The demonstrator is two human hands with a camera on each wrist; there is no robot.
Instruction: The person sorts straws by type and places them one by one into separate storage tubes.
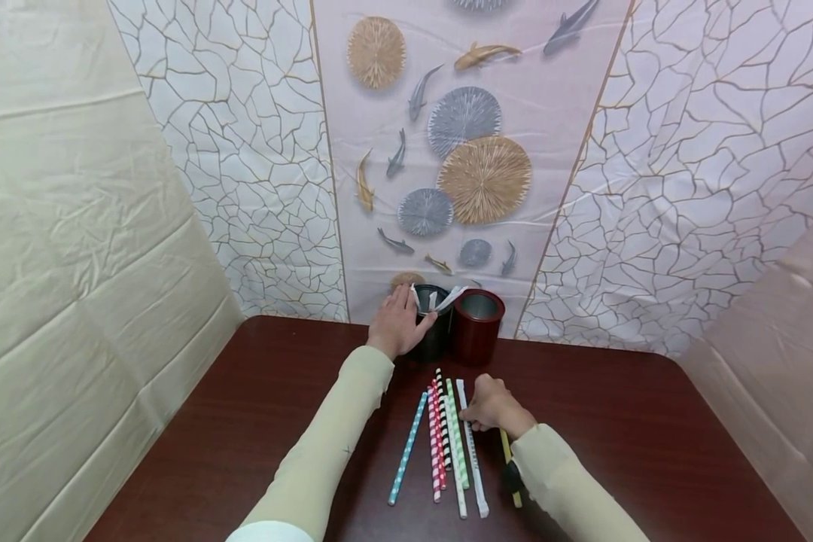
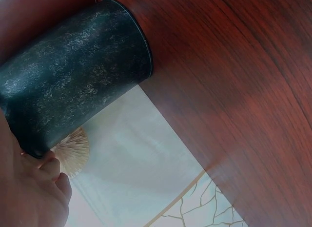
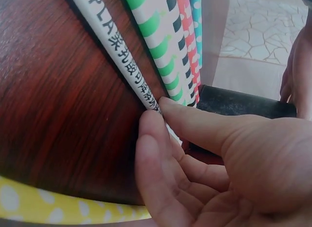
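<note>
My left hand (image 1: 396,322) grips the side of a black cup (image 1: 436,331) at the back of the dark wooden table (image 1: 650,436); the cup (image 2: 73,75) fills the left wrist view, with my fingers (image 2: 46,163) at its rim. White paper pieces stick out of it. A dark red cup (image 1: 477,325) stands touching it on the right. Several paper straws (image 1: 447,436) lie side by side in front. My right hand (image 1: 491,404) pinches the upper end of the white printed straw (image 3: 122,56) between thumb and forefinger. A green-striped straw (image 3: 158,46) lies beside it.
A yellow dotted straw (image 1: 510,463) lies partly under my right wrist, seen also as the yellow straw (image 3: 48,207) in the right wrist view. Patterned wall panels (image 1: 461,150) close in the table's back edge, with cloth on both sides.
</note>
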